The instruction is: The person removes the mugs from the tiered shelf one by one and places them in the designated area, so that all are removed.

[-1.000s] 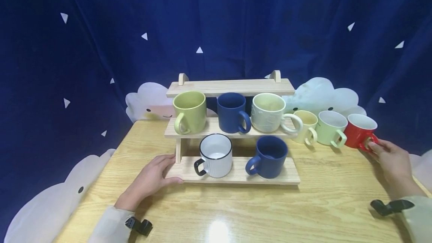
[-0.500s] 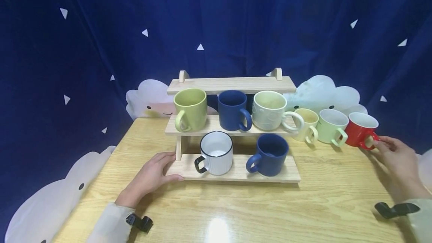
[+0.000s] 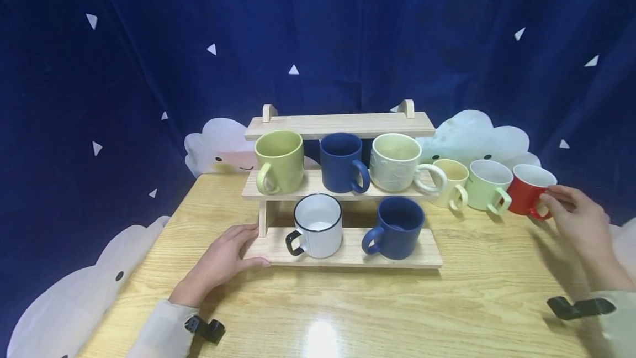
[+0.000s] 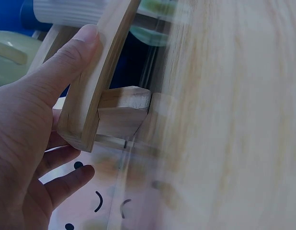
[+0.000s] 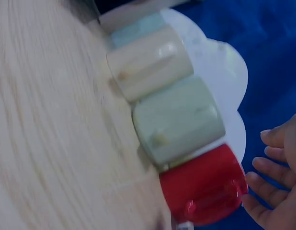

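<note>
The right hand (image 3: 581,222), fingers loosely spread, has moved higher alongside a red mug (image 3: 524,195), seemingly without a firm hold; the mug stands unlifted on the table (image 3: 397,308) beside a pale green mug (image 3: 482,195). The left hand (image 3: 218,258) grips the wooden rack (image 3: 355,247), some fingertips hidden. Right-hand contact is unclear.

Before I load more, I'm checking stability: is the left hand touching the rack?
Touching: the left wrist view shows the left hand with its thumb on the rack.
</note>
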`<action>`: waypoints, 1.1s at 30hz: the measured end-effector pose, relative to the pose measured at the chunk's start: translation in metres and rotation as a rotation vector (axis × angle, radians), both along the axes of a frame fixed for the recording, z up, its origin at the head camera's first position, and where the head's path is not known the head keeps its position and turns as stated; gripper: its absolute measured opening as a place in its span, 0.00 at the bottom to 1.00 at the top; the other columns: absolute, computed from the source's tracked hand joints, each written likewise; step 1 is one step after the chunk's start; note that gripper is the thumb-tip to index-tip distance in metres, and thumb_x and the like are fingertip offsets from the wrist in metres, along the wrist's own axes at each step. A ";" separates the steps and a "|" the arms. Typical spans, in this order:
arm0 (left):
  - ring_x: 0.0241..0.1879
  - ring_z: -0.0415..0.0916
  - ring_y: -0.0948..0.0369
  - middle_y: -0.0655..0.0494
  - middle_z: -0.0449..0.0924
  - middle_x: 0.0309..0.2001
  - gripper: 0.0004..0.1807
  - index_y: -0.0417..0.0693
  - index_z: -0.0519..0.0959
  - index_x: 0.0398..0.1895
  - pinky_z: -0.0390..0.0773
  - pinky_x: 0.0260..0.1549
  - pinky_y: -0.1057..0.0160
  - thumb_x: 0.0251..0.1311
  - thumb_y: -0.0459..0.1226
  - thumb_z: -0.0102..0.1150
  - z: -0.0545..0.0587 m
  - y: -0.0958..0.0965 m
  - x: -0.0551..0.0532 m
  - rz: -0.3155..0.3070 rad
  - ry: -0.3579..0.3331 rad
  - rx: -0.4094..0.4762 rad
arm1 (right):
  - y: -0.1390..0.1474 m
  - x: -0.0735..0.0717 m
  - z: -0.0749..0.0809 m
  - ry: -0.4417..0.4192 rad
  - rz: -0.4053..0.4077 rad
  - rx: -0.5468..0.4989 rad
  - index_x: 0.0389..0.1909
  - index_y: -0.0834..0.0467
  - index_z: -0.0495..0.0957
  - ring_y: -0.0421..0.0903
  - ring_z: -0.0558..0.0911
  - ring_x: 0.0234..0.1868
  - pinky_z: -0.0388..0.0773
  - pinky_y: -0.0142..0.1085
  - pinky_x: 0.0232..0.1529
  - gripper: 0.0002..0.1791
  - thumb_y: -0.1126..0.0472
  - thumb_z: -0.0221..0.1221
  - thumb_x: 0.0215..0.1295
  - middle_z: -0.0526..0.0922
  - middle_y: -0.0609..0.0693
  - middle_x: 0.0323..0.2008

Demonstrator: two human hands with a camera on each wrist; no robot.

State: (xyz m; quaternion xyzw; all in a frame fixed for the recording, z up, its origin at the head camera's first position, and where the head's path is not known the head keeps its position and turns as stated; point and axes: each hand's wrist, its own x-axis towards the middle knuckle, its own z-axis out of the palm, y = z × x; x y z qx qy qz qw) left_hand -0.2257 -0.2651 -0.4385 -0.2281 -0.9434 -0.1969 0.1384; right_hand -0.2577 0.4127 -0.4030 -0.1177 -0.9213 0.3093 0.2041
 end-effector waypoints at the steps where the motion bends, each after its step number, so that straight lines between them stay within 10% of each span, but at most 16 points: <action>1: 0.62 0.69 0.49 0.48 0.74 0.62 0.47 0.43 0.78 0.59 0.68 0.63 0.46 0.44 0.68 0.65 0.000 0.000 0.000 -0.002 0.001 0.000 | -0.005 0.000 0.002 0.006 0.015 -0.001 0.67 0.66 0.67 0.27 0.72 0.39 0.67 0.22 0.32 0.34 0.44 0.52 0.72 0.75 0.71 0.57; 11: 0.62 0.70 0.48 0.47 0.74 0.62 0.46 0.43 0.77 0.60 0.69 0.63 0.46 0.44 0.66 0.66 0.000 0.000 0.000 -0.009 0.012 -0.004 | -0.042 -0.004 0.020 0.118 0.179 -0.058 0.65 0.61 0.71 0.12 0.64 0.37 0.67 0.11 0.32 0.29 0.46 0.56 0.71 0.73 0.23 0.43; 25: 0.61 0.71 0.49 0.49 0.75 0.61 0.44 0.44 0.78 0.58 0.69 0.62 0.48 0.43 0.64 0.69 -0.002 -0.001 -0.001 -0.020 0.045 -0.005 | -0.092 -0.005 0.038 0.160 0.424 -0.072 0.63 0.60 0.73 0.18 0.70 0.45 0.67 0.12 0.40 0.23 0.53 0.57 0.72 0.75 0.27 0.47; 33: 0.61 0.70 0.48 0.48 0.74 0.62 0.45 0.42 0.78 0.58 0.69 0.63 0.47 0.44 0.65 0.68 -0.002 -0.001 0.000 -0.011 0.036 -0.011 | -0.117 0.001 0.051 0.111 0.536 -0.056 0.64 0.60 0.72 0.20 0.72 0.47 0.68 0.12 0.43 0.22 0.56 0.55 0.73 0.80 0.52 0.54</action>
